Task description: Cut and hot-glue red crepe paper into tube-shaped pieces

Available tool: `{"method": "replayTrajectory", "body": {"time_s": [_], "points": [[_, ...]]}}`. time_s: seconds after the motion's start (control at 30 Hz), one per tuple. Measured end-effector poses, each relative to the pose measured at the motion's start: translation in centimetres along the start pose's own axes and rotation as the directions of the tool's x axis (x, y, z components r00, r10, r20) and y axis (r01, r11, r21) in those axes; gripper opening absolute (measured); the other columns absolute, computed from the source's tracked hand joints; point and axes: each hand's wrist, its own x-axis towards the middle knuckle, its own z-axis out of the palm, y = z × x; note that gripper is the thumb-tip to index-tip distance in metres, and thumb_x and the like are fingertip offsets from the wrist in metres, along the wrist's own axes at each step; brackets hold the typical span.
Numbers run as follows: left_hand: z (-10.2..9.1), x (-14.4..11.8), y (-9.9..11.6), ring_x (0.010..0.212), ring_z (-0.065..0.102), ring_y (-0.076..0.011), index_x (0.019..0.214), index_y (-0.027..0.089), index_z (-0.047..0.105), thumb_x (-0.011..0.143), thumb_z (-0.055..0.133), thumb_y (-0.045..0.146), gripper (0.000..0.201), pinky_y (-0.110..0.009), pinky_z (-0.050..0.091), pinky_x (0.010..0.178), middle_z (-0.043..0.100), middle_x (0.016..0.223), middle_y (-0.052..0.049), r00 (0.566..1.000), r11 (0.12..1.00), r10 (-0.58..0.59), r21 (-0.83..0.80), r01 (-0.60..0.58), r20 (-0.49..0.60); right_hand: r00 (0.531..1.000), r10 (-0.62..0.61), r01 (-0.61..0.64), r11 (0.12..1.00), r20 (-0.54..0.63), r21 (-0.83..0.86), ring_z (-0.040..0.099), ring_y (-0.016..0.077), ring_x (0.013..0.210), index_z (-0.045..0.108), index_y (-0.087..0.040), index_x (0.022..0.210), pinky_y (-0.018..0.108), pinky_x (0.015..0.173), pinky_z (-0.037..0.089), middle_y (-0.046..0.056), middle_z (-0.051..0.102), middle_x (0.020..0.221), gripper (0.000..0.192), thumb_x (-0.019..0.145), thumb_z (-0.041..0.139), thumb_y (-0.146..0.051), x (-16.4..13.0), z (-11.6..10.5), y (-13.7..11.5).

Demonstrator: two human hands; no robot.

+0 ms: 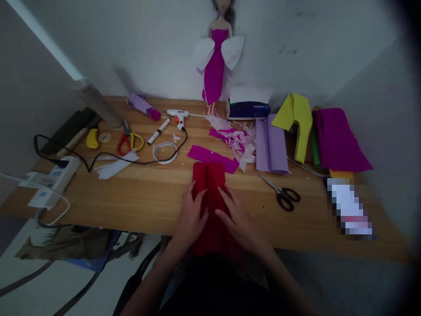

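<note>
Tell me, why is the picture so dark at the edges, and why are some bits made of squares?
Head view: dim light, and the right edge and corners fade to black. The doll's face and a thing by the black scissors are blurred into squares. Both hands, left hand and right hand, and the red paper show clearly.

The red paper (210, 193) is partly hidden under both hands; the doll's (217, 66) face is blurred.

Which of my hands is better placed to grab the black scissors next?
The right hand, probably. It rests on the red paper on the side nearer the black scissors, with bare table between. The left hand lies on the paper's far side and would have to cross over the right.
</note>
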Motion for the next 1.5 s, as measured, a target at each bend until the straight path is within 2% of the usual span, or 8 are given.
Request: {"method": "replayTrajectory", "body": {"time_s": [0.07, 0.13, 0.3, 0.47, 0.63, 0.87, 1.23, 1.5], "points": [[0.0, -0.1, 0.0, 0.142, 0.025, -0.0291, 0.129, 0.021, 0.047, 0.086, 0.051, 0.014, 0.044, -0.053, 0.028, 0.114, 0.026, 0.15, -0.015, 0.999, 0.998, -0.027, -0.054, 0.026, -0.019, 0.999, 0.021, -0.021, 1.0, 0.043, 0.009, 0.01, 0.0257, 0.148, 0.03, -0.023, 0.15, 0.053, 0.117, 0.021, 0.008, 0.013, 0.161, 0.06, 0.097, 0.032, -0.051, 0.0, 0.4, -0.1], [0.0, -0.2, 0.0, 0.143, 0.025, -0.0274, 0.129, 0.022, 0.048, 0.087, 0.05, 0.014, 0.043, -0.052, 0.027, 0.115, 0.026, 0.149, -0.013, 0.998, 0.993, -0.059, -0.105, 0.056, -0.028, 0.999, 0.042, -0.042, 0.999, 0.033, -0.011, 0.005, 0.0267, 0.149, 0.031, -0.023, 0.15, 0.055, 0.117, 0.018, 0.008, 0.008, 0.162, 0.058, 0.098, 0.029, -0.049, 0.1, 0.9, -0.1], [0.0, -0.3, 0.3, 0.143, 0.024, -0.0243, 0.132, 0.023, 0.046, 0.089, 0.046, 0.014, 0.044, -0.048, 0.024, 0.117, 0.027, 0.148, -0.012, 0.991, 0.972, -0.137, -0.192, 0.134, -0.006, 0.997, 0.049, -0.056, 0.987, -0.053, -0.147, 0.005, 0.0321, 0.148, 0.036, -0.016, 0.148, 0.057, 0.115, 0.021, 0.016, 0.012, 0.16, 0.061, 0.096, 0.039, -0.047, 0.6, 2.3, 0.0], [-0.1, -0.4, 0.3, 0.143, 0.026, -0.0233, 0.13, 0.022, 0.047, 0.089, 0.044, 0.014, 0.042, -0.049, 0.024, 0.117, 0.029, 0.148, -0.013, 0.984, 0.954, -0.171, -0.256, 0.154, -0.045, 0.995, -0.005, -0.02, 0.971, -0.103, -0.237, 0.005, 0.0339, 0.147, 0.034, -0.011, 0.148, 0.055, 0.114, 0.024, 0.02, 0.011, 0.159, 0.065, 0.093, 0.046, -0.044, 0.7, 3.3, 0.0], [0.1, -0.5, 0.2, 0.143, 0.024, -0.0236, 0.13, 0.022, 0.046, 0.09, 0.044, 0.014, 0.041, -0.05, 0.022, 0.117, 0.028, 0.149, -0.012, 0.981, 0.944, -0.179, -0.296, 0.147, -0.082, 0.986, -0.012, -0.024, 0.977, -0.168, -0.213, 0.01, 0.0336, 0.147, 0.034, -0.012, 0.146, 0.055, 0.113, 0.026, 0.021, 0.011, 0.159, 0.062, 0.092, 0.048, -0.038, 1.1, 4.0, -0.3], [0.7, -1.1, 0.8, 0.141, 0.028, -0.0239, 0.13, 0.024, 0.046, 0.09, 0.045, 0.015, 0.04, -0.051, 0.023, 0.117, 0.03, 0.145, -0.011, 0.963, 0.924, -0.226, -0.346, 0.164, -0.145, 0.949, 0.031, -0.072, 0.99, -0.315, -0.118, 0.012, 0.0317, 0.146, 0.016, -0.012, 0.15, 0.053, 0.113, 0.029, 0.022, 0.015, 0.155, 0.079, 0.083, 0.056, -0.023, 3.0, 4.2, -1.4], [1.3, -1.8, 1.0, 0.143, 0.023, -0.0222, 0.13, 0.022, 0.043, 0.093, 0.044, 0.02, 0.037, -0.048, 0.019, 0.118, 0.029, 0.147, -0.013, 0.925, 0.869, -0.316, -0.455, 0.193, -0.212, 0.938, 0.115, -0.128, 0.992, -0.327, -0.017, 0.039, 0.0304, 0.132, 0.038, -0.014, 0.142, 0.05, 0.106, 0.04, 0.02, 0.036, 0.138, 0.056, 0.09, 0.048, -0.032, 3.8, 3.5, -1.6], [0.9, -1.9, 0.9, 0.142, 0.025, -0.0213, 0.128, 0.022, 0.044, 0.092, 0.044, 0.019, 0.036, -0.046, 0.019, 0.118, 0.033, 0.145, -0.012, 0.925, 0.86, -0.311, -0.479, 0.177, -0.218, 0.922, 0.153, -0.162, 0.987, -0.356, 0.005, 0.047, 0.0326, 0.126, 0.031, -0.019, 0.145, 0.051, 0.098, 0.047, 0.019, 0.039, 0.138, 0.061, 0.088, 0.048, -0.03, 4.1, 3.5, -1.4]]}}
